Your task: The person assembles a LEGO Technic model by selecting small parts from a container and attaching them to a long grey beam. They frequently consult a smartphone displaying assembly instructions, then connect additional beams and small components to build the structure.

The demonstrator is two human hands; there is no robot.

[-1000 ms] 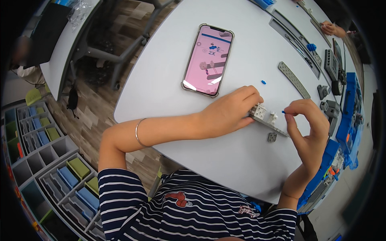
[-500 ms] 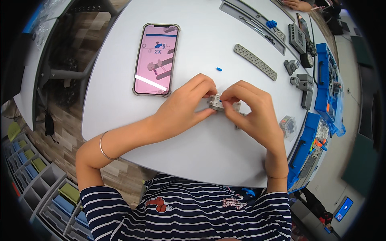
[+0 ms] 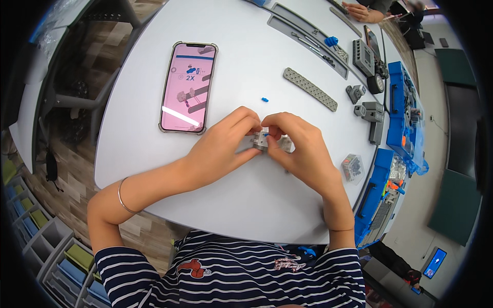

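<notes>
A small light-grey building-block assembly (image 3: 260, 143) is pinched at its left end by the thumb and fingers of my left hand (image 3: 222, 139). Over the same piece, my right hand (image 3: 304, 146) has its thumb and forefinger closed about a tiny blue connector pin (image 3: 267, 135), at the grey surface. How deep the pin sits cannot be made out, and my right fingers hide part of the assembly. Another blue pin (image 3: 265, 99) lies loose on the white table just beyond my hands. Left of them lies a phone (image 3: 186, 95) displaying a pink-tinted building diagram.
Beyond my hands lies a long grey perforated plate (image 3: 310, 90). Grey motor-like blocks (image 3: 374, 114), a clear box of small parts (image 3: 352, 169) and blue cases (image 3: 374, 197) line the right side. A grey tray (image 3: 308, 47) with rods lies farther back, near another person's hand (image 3: 362, 12).
The whole view has shifted, so the table's contents appear farther left and lower. Both hands stay at the grey assembly, with my right fingers slightly closer to my left hand.
</notes>
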